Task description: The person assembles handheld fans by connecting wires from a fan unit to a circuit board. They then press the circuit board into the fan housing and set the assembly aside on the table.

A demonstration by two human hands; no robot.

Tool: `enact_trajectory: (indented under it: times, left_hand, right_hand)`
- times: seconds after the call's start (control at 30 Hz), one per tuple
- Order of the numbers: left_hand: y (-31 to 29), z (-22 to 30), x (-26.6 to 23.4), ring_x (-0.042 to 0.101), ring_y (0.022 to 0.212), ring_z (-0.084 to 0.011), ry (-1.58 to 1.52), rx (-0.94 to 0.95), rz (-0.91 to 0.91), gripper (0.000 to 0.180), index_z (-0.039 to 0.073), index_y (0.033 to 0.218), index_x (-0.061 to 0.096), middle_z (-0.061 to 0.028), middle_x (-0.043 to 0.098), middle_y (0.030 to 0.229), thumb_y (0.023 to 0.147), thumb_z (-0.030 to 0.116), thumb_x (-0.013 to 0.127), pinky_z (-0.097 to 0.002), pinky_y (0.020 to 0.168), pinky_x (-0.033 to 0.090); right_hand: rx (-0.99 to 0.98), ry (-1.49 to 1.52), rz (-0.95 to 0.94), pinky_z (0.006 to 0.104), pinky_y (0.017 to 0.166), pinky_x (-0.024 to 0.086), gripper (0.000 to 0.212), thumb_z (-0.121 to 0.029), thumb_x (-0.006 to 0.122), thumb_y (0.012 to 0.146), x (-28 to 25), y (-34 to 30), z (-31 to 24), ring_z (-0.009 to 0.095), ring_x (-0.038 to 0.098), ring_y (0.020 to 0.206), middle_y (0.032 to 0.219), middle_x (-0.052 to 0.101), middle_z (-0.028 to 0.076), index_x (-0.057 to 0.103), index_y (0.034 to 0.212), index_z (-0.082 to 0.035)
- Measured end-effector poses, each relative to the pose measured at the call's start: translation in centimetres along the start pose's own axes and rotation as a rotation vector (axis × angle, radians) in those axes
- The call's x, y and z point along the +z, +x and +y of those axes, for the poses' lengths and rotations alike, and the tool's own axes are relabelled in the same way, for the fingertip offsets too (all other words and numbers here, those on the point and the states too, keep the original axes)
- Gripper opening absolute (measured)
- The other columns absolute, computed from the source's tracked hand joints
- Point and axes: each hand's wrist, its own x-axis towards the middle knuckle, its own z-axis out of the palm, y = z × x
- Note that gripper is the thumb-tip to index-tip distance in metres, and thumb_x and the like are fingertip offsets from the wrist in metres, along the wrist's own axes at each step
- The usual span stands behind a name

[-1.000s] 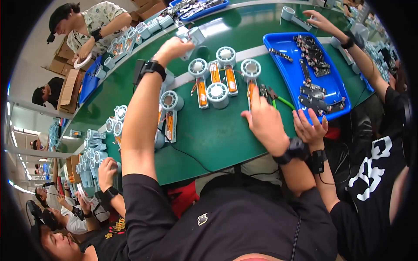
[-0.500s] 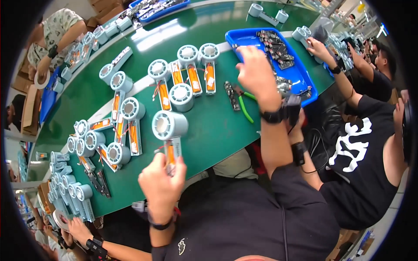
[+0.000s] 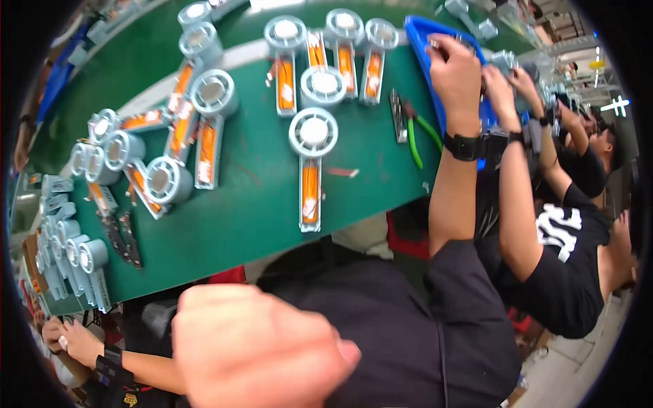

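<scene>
My left hand (image 3: 255, 347) is raised very close to the camera, blurred, in a fist with the thumb along its side; nothing shows in it. Beyond it, a light-blue handheld fan (image 3: 313, 133) lies near the table's front edge, its open handle showing an orange battery and wires. My right hand (image 3: 454, 71) is over the left side of a blue tray (image 3: 423, 51), fingers curled together; what they hold, if anything, is too small to name. Green-handled pliers (image 3: 416, 136) and a dark slim circuit board (image 3: 398, 117) lie beside the tray.
Several more open fans (image 3: 286, 68) lie at the far middle, others (image 3: 166, 180) at the left. Stacked fan housings (image 3: 71, 248) and dark boards (image 3: 121, 238) sit at the left end of the green table (image 3: 252, 197). Co-workers' arms (image 3: 520, 197) reach in at the right.
My left hand has let go of the fan, which now lies on the table, and has come up toward the camera. My right hand stays at the tray, fingers more curled. The view has shifted.
</scene>
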Motion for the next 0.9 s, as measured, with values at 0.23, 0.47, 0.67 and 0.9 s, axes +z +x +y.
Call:
enact_trajectory:
  times: [0.23, 0.47, 0.67, 0.9]
  left_hand:
    - [1.1, 3.1, -4.4, 0.071, 0.068, -0.0295, -0.082, -0.179, -0.275, 0.022, -0.002, 0.103, 0.064, -0.0213, 0.072, 0.088, 0.083, 0.006, 0.066, -0.0378, 0.052, 0.056]
    - [-2.9, 1.9, -5.1, 0.074, 0.072, -0.0294, -0.03, 0.128, -0.18, 0.041, -0.005, 0.119, 0.056, -0.024, 0.072, 0.095, 0.083, 0.01, 0.069, -0.0367, 0.051, 0.057]
    - [-3.0, -7.7, 4.0, 0.069, 0.078, -0.0304, 0.397, -0.1, 0.252, 0.033, 0.0, 0.106, 0.071, -0.0155, 0.072, 0.097, 0.079, 0.013, 0.086, -0.0375, 0.066, 0.058]
    - [-5.5, -7.9, 1.5, 0.067, 0.082, -0.0244, 0.275, -0.384, 0.049, 0.025, 0.0, 0.099, 0.065, -0.0158, 0.067, 0.1, 0.078, -0.006, 0.077, -0.0327, 0.067, 0.054]
  right_hand:
    - [-0.167, 0.58, -0.004, 0.0267, 0.077, 0.052, 0.019, 0.004, 0.077, 0.084, -1.4, -8.2, -5.8, 0.015, 0.066, 0.084, 0.103, 0.074, 0.01, 0.078, 0.102, -0.003]
    - [-0.125, 0.728, -0.123, 0.0293, 0.068, 0.054, 0.029, 0.007, 0.082, 0.071, -6.5, -12.2, -10.1, 0.021, 0.066, 0.072, 0.097, 0.069, 0.009, 0.082, 0.095, -0.009]
    - [-0.297, 1.339, -0.553, 0.0307, 0.06, 0.054, 0.022, 0.006, 0.082, 0.078, -5.6, -14.6, -12.3, 0.02, 0.069, 0.072, 0.112, 0.068, 0.019, 0.08, 0.098, -0.003]
    - [0.069, 1.265, -0.802, 0.0318, 0.062, 0.059, 0.028, 0.006, 0.081, 0.076, -6.2, -13.7, -12.3, 0.026, 0.075, 0.074, 0.106, 0.074, 0.021, 0.076, 0.103, 0.001]
